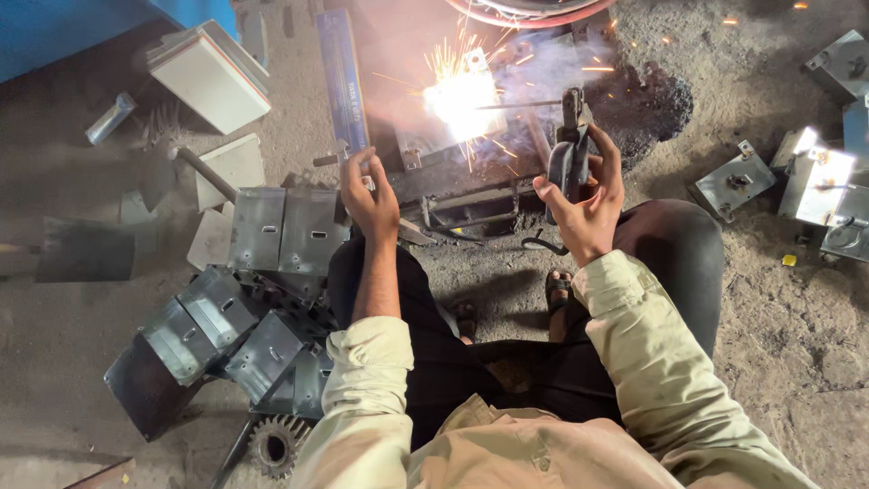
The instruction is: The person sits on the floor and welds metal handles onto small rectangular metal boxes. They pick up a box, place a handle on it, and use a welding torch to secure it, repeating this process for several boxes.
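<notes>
head view: right hand (584, 195) grips the electrode holder (568, 154), rod arcing on the metal box (462, 109). left hand (367, 195), just left of that box, pinches a small part. sparks could burn bare skin.

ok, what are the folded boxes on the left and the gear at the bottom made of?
Boxes: thin sheet metal by the look, probably steel; dull grey, bare finish, crisp folded edges and punched slots. Gear: thick, solid metal, likely steel or iron; dark brownish surface suggests rust or grime, though dust leaves that open.
</notes>
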